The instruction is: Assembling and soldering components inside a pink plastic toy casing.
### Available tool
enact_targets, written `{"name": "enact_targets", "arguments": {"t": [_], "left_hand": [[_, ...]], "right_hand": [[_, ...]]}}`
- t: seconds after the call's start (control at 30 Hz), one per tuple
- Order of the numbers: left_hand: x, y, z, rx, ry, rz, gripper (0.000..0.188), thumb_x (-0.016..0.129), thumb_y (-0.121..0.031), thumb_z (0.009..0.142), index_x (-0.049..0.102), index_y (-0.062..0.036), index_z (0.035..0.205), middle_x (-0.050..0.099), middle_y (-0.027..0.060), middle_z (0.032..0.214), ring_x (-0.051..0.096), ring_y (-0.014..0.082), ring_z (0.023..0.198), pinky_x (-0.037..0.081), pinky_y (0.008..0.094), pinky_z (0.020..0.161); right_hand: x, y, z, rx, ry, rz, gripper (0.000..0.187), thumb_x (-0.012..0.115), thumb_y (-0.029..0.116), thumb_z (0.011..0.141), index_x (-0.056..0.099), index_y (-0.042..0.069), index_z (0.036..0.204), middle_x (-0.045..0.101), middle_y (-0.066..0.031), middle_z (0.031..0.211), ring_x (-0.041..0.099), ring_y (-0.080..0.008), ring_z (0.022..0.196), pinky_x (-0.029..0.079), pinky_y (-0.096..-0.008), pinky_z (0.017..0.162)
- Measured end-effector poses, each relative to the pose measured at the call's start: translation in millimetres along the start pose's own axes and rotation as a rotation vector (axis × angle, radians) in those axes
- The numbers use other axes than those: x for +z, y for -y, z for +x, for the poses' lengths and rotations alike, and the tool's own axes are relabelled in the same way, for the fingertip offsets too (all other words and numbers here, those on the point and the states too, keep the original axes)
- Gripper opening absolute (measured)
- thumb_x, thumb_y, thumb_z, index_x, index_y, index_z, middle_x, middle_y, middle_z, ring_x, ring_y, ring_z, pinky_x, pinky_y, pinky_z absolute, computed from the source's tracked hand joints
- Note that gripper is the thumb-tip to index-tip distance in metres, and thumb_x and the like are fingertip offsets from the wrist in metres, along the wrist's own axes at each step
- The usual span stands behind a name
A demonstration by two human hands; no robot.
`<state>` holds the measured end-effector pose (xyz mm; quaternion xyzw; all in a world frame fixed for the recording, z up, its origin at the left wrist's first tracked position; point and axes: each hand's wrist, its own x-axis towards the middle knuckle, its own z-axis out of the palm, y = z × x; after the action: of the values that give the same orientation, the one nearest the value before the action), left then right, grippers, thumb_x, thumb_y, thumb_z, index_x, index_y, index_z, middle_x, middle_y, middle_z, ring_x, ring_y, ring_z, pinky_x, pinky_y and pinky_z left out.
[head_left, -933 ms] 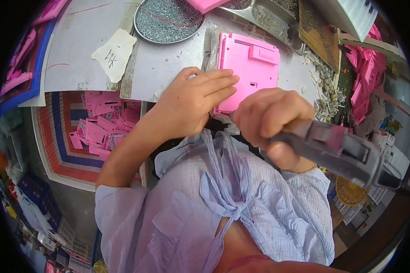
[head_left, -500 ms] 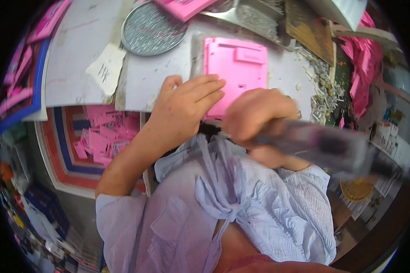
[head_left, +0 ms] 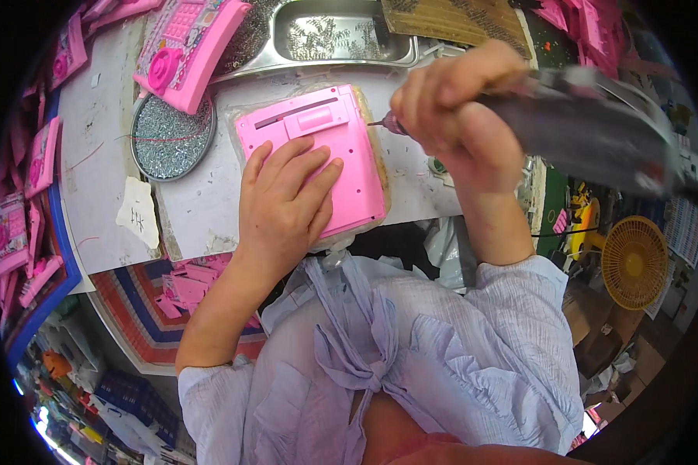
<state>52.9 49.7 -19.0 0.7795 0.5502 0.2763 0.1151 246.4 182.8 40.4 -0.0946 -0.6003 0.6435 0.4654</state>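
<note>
A pink plastic casing lies on a clear plastic-wrapped pad on the white worktop, its slot and raised block at the far end. My left hand rests flat on it with fingers spread. My right hand is wrapped round a dark electric screwdriver, held nearly level. Its thin bit points left, close by the casing's far right edge; whether it touches cannot be made out.
Left of the casing stands a round dish of small screws, partly under a pink toy with a dial. A metal tray holds more screws beside brown cardboard. Below the table's edge is a striped bin with pink parts; a yellow fan stands right.
My right hand has lifted the screwdriver up and away from the casing's near right part. My left hand stays on the casing. The whole view has shifted, and the casing appears turned.
</note>
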Motion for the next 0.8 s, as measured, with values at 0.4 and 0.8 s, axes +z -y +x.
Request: {"name": "enact_targets", "arguments": {"t": [0.4, 0.8], "left_hand": [[2.4, -0.9, 2.2, 0.015, -0.027, 0.031, 0.037, 0.074, -0.011, 0.077, 0.073, -0.0117, 0.114, 0.066, 0.0049, 0.12, 0.059, 0.0261, 0.122, 0.038, 0.0534, 0.109], [-0.4, -0.2, -2.1, -0.021, 0.014, 0.002, 0.04, 0.072, -0.006, 0.079, 0.074, -0.0139, 0.118, 0.066, 0.0071, 0.122, 0.059, 0.0291, 0.124, 0.037, 0.0538, 0.111]], "right_hand": [[-1.3, 2.1, -14.1, -0.014, -0.019, -0.044, 0.026, 0.066, 0.026, 0.095, 0.051, 0.005, 0.101, 0.048, -0.0022, 0.062, 0.046, -0.0134, 0.053, 0.041, -0.0335, 0.056], [2.2, 17.2, -13.9, 0.079, 0.05, -0.069, 0.02, 0.062, 0.022, 0.095, 0.052, 0.005, 0.094, 0.047, -0.0034, 0.06, 0.046, -0.0139, 0.052, 0.04, -0.0333, 0.052]]}}
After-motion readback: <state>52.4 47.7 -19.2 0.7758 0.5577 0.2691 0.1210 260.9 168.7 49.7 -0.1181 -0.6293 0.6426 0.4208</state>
